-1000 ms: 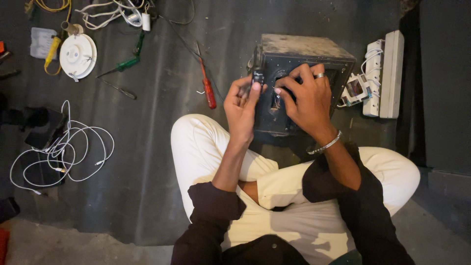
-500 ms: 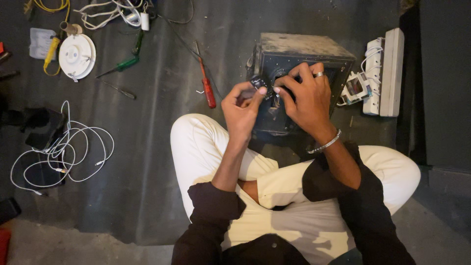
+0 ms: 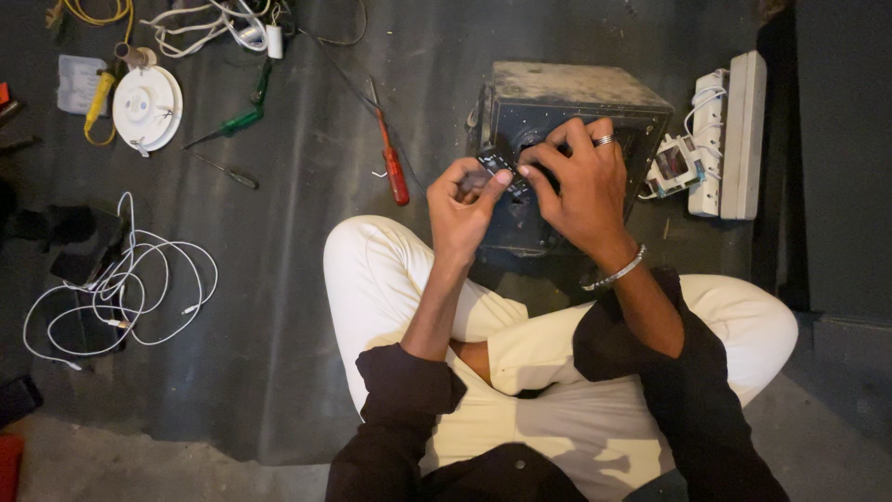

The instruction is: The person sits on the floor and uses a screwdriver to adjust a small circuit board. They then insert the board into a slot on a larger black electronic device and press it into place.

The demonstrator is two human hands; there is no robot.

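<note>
I sit cross-legged on a dark mat, with a dark metal box (image 3: 576, 98) standing in front of my knees. My left hand (image 3: 469, 209) pinches a small black part (image 3: 495, 165) between thumb and fingers, just in front of the box's face. My right hand (image 3: 576, 186), with a ring and a silver bracelet, rests on the box front, and its fingertips touch the same small part. What lies under the right hand on the box face is hidden.
A red-handled screwdriver (image 3: 392, 167) lies left of the box, a green-handled one (image 3: 228, 125) further left. A white round fitting (image 3: 147, 107), coiled white cable (image 3: 121, 279) and yellow wire (image 3: 93, 14) lie at the left. A white power strip (image 3: 734, 135) sits right of the box.
My left hand has drawn back from the box face toward me, carrying the small black part. My right hand's fingers followed onto the part. The box stayed put.
</note>
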